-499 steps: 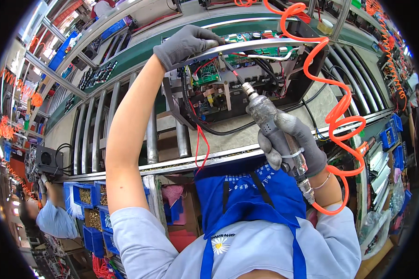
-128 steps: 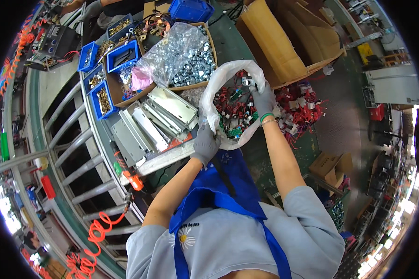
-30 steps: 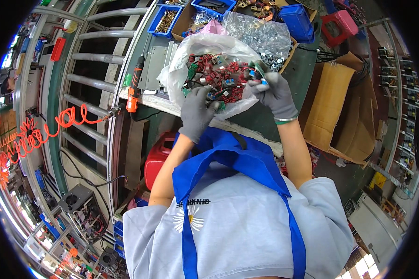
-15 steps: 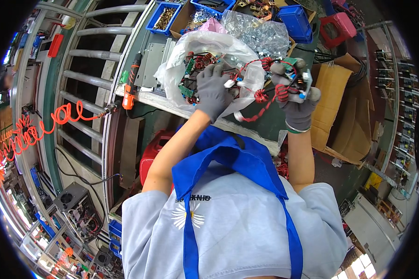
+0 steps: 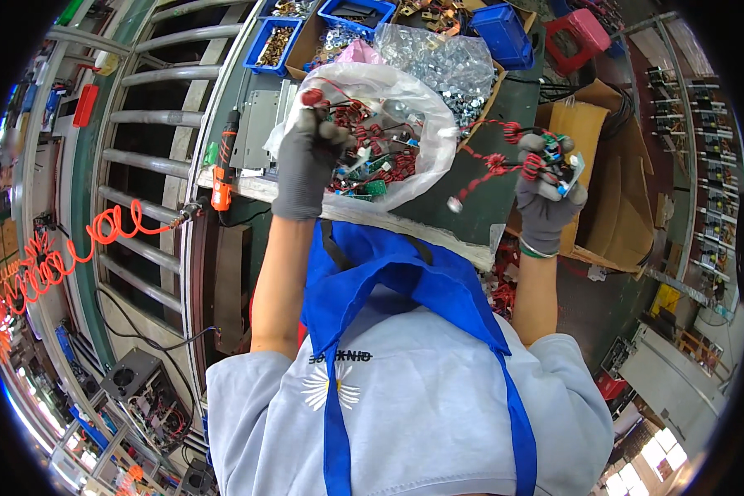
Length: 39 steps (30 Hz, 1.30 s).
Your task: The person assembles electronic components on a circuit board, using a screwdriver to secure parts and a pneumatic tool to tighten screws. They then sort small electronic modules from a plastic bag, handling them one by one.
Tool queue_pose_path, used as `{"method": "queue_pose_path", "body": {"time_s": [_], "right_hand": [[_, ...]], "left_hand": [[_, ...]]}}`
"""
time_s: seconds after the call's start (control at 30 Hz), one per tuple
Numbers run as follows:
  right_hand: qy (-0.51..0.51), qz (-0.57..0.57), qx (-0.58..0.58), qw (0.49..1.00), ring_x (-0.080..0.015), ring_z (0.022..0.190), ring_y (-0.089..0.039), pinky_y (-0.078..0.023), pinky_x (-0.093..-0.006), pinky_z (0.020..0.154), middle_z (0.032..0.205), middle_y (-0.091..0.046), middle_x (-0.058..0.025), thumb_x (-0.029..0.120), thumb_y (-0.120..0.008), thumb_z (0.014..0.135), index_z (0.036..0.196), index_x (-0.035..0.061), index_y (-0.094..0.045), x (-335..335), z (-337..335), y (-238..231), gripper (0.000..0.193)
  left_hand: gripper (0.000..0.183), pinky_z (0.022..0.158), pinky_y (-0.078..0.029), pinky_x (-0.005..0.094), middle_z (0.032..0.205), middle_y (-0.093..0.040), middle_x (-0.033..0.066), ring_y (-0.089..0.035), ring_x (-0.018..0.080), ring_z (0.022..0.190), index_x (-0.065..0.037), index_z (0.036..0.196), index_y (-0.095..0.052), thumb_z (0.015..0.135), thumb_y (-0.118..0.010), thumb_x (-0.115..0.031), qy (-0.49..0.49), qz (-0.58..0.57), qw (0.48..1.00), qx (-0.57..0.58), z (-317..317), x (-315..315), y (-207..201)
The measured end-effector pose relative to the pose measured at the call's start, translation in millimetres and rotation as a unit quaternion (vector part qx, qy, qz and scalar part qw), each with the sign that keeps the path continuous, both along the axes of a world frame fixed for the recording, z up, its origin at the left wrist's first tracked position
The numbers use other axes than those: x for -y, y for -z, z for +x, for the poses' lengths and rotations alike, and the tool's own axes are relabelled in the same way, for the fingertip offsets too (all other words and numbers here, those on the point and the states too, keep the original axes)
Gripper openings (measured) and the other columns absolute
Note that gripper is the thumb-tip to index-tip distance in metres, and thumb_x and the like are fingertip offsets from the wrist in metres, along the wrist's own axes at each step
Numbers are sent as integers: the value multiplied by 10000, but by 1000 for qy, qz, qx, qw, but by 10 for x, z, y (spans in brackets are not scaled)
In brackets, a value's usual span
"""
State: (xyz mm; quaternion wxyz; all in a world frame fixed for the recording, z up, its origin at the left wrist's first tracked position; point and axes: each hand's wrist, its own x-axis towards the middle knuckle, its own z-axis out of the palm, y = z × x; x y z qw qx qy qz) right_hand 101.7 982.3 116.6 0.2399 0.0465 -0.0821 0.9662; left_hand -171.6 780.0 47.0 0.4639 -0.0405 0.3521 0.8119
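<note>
My right hand, in a grey glove, grips a small circuit board with red-and-black wires. Wound coils and a white plug hang from it to the left, over the bench. A white plastic bag stands open in front of me, filled with similar boards and coiled wires. My left hand, also gloved, is raised over the bag's left edge. Its fingers are closed around a red-and-black wired part, whose wire runs back toward the bag; the glove hides most of it.
Left of the bag lie an orange electric screwdriver and a grey metal plate. A roller conveyor and an orange coiled hose are farther left. Blue bins and a clear bag stand behind. A cardboard box is at right.
My left hand has risen out of the bag toward its left edge, now with a wired part in its fingers. My right hand has shifted right and slightly down with its board, the wires following.
</note>
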Motion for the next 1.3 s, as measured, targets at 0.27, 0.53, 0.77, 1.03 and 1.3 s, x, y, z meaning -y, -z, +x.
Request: {"method": "queue_pose_path", "body": {"time_s": [0.27, 0.53, 0.77, 1.03, 1.3], "right_hand": [[128, 84, 212, 965, -182, 948, -586, -494, -301, 778, 1265, -553, -168, -22, -588, 826, 1317, 104, -535, 186, 319, 584, 510], [171, 204, 401, 876, -165, 1006, -562, -511, -308, 816, 1185, -530, -59, 4, -566, 826, 1307, 103, -480, 466, 361, 669, 499], [224, 256, 425, 839, -149, 1008, -577, -545, -290, 809, 1171, -542, -56, -59, -562, 809, 1273, 105, -507, 472, 591, 693, 495], [232, 233, 400, 856, -149, 1011, -561, -540, -320, 832, 1218, -533, -48, -72, -536, 808, 1293, 107, -506, 483, 744, 607, 518], [187, 181, 424, 867, -192, 1088, -573, -497, -364, 981, 1196, -553, -64, 2, -538, 795, 1314, 97, -483, 767, 714, 656, 531]], "left_hand": [[262, 739, -486, 409, 701, -495, -3, -532, 185, 682, -47, 1088, -549, 1016, -511, -296, 89, 120, 978, 146, 550, -311, -331], [288, 837, -519, 357, 944, -672, 91, -641, 177, 925, 19, 1174, -552, 1024, -471, -213, 268, 72, 960, -49, 1365, -764, -477], [279, 801, -526, 319, 984, -661, 86, -641, 165, 883, 3, 1174, -561, 1026, -475, -217, 283, -25, 959, 1, 1556, -765, -383], [382, 533, -493, 264, 891, -630, 57, -596, 100, 680, -9, 1275, -531, 1026, -444, -285, 357, -65, 931, -30, 1894, -634, -134], [447, 820, -535, 306, 1097, -637, 151, -638, 162, 901, 58, 1394, -352, 993, -449, -116, 241, 14, 967, -77, 1886, -593, -317]]}}
